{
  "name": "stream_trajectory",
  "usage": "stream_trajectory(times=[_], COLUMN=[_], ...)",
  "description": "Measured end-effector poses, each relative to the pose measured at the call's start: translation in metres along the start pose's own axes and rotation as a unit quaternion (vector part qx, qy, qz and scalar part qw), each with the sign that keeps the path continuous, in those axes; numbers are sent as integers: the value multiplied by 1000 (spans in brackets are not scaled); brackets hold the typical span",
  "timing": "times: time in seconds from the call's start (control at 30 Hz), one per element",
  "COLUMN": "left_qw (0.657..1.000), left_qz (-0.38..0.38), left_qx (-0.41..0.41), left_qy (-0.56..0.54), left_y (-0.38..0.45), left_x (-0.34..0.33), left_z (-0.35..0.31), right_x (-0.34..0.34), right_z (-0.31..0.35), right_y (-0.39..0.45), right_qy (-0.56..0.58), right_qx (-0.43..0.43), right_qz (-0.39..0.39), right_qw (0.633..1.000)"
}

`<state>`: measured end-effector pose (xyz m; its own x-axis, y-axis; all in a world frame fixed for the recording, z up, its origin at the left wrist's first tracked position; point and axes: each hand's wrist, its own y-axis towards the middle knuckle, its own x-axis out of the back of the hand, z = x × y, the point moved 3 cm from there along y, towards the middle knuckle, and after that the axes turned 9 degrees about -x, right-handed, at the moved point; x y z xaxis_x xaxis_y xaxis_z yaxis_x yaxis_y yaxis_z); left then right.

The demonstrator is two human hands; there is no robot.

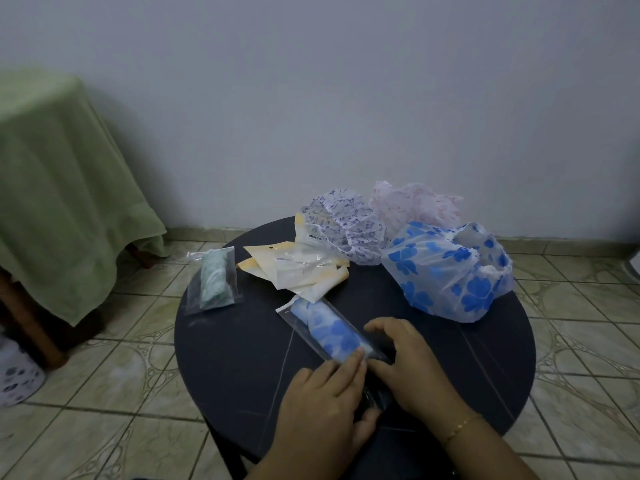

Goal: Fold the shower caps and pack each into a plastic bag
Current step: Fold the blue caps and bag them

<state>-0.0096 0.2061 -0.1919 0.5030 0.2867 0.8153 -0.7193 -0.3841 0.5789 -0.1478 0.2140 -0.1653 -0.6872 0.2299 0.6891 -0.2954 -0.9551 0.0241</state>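
A folded blue-flowered shower cap (327, 329) lies inside a clear plastic bag (289, 311) near the middle of the round dark table (225, 358). My left hand (322, 396) presses flat fingers on the bag's near end. My right hand (408, 362) curls its fingers and thumb on the bag's open flap beside the left hand. A green cap packed in a bag (213, 282) lies at the table's left edge. Three loose caps sit at the back right: a purple-patterned cap (346, 230), a pink cap (412, 206) and a big blue-flowered cap (446, 271).
A heap of yellow-and-white empty bags (298, 271) lies behind the bag I hold. A stand draped in green cloth (62, 188) is at the left, with a patterned item (17, 375) on the tiled floor below it. A wall stands close behind the table.
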Motion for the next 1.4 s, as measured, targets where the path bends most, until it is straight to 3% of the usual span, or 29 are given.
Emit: stream_trajectory(times=[0.2,0.33,0.43,0.53,0.6,0.67,0.93,1.13,1.23,1.3,1.4], left_qw=[997,967,911,803,755,736,705,705,705,708,731], left_qz=[14,-79,-156,-180,-163,-156,-223,-224,-214,-223,-217], left_qx=[41,168,296,448,497,503,513,499,493,491,501], left_qy=[-68,-172,-241,-348,-396,-426,-437,-452,-463,-457,-409], left_y=[-2,0,-2,-6,-7,-7,-12,-8,-3,-3,-4], left_x=[11,25,33,38,39,43,70,86,82,76,62], left_z=[6,25,43,56,60,62,90,138,165,181,201], right_x=[-13,-4,1,4,5,4,-17,-77,-104,-115,-120], right_z=[2,5,12,23,31,40,82,112,120,125,137], right_y=[1,3,-2,-8,-11,-13,-9,38,67,83,98], right_qy=[-61,34,160,251,284,307,369,358,256,126,-80], right_qx=[56,-14,-75,-117,-126,-126,-71,-21,22,67,139], right_qz=[4,19,51,63,70,85,128,54,-12,-82,-239], right_qw=[997,999,983,959,948,939,918,932,966,986,958])
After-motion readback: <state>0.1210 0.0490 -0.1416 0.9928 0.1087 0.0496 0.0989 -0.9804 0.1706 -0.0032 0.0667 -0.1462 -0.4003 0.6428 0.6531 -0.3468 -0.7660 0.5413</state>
